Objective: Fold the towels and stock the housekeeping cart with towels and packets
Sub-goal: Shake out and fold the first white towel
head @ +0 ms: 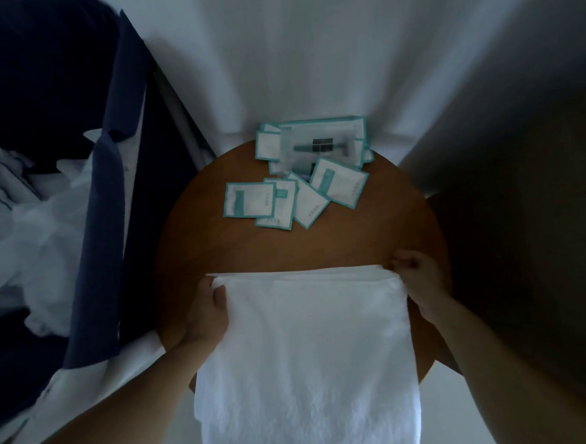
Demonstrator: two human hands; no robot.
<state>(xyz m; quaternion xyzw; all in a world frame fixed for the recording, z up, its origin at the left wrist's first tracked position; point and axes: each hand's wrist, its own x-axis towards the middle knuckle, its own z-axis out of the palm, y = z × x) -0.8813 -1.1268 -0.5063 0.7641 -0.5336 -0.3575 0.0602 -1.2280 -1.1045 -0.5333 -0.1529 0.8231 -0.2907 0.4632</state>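
White towel lying across the wooden tabletop, hanging off the near edge; left hand and right hand pinching its far corners, squaring the fold. Packets waiting beyond.

Light: dim and bluish, brightest on the white curtain at the top.
Shadows: right side very dark.
Edges: bent and a bit blurry.

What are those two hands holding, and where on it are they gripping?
A white towel. The left hand pinches its far left corner and the right hand its far right corner, along the folded edge lying on the round wooden table.
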